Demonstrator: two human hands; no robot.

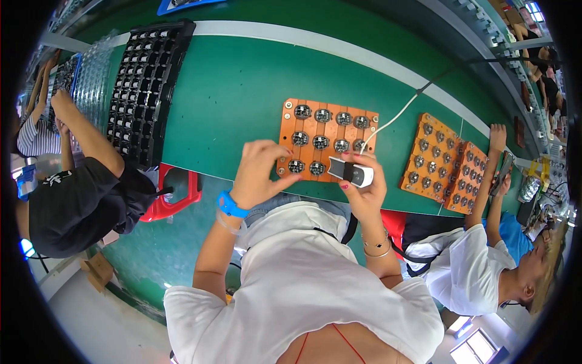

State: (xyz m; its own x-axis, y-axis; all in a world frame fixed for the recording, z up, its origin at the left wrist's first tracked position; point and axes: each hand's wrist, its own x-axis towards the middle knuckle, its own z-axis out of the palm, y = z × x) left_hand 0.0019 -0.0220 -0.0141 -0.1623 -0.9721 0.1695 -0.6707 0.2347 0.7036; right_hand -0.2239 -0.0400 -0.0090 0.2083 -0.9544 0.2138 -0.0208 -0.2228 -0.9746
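Note:
In front of me an orange fixture board [310, 124] lies on the green table, with rows of round dark circuit modules [321, 142] set in it. My left hand [257, 170] is at the board's near left corner, thumb and forefinger spread on either side of a round module [296, 166], holding nothing. In my right hand [368, 191] is a white handheld device [364, 176] with a black band and a greyish channel-shaped end. It is over the board's near right corner and hides what lies beneath. A white cable [393, 119] runs to it from the far right.
Two more orange boards [431, 156] [468, 173] with round modules lie to the right. A black compartment tray [145, 91] of small parts stands at left, beside clear plastic trays [94, 73]. Co-workers sit on both sides; a red stool [182, 188] stands at left.

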